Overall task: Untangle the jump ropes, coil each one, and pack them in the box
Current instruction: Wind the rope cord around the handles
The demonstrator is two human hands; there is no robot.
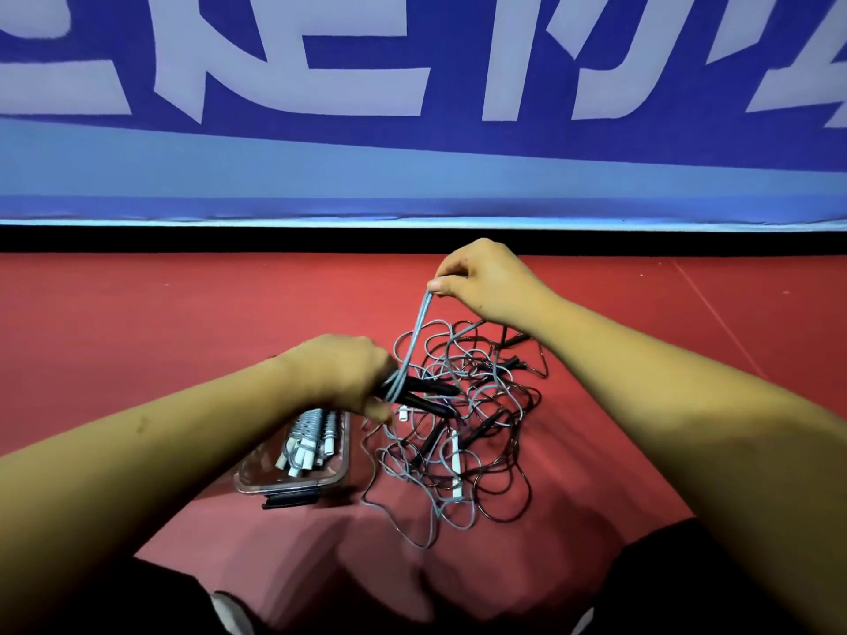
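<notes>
Dark trouser legs (664, 584) frame the bottom edge, and two bare forearms reach forward from them over a red floor (137, 323). Beyond the floor hangs a wide blue banner (412, 144) with large pale lettering, a black strip (183, 240) running along its foot.

On the floor between the arms lies the tangle of jump ropes (486, 451), grey and dark cords looped loosely over one another, with black handles and a white handle (456, 456) caught among them. Just left of the tangle, partly under the left forearm, sits a clear plastic box (293, 487) with a black clasp (291, 500) on its near side. Inside it are coiled ropes (311, 433) with pale cords and white handles.

The left hand (339, 373) is closed round a pair of black handles (428, 390), which stick out to the right above the tangle; grey cord is wound around them beside the fingers. The right hand (481, 279) is raised higher and farther away, pinching a doubled grey strand (415, 336) between thumb and fingers. That strand runs taut and straight down to the handles in the left hand.
</notes>
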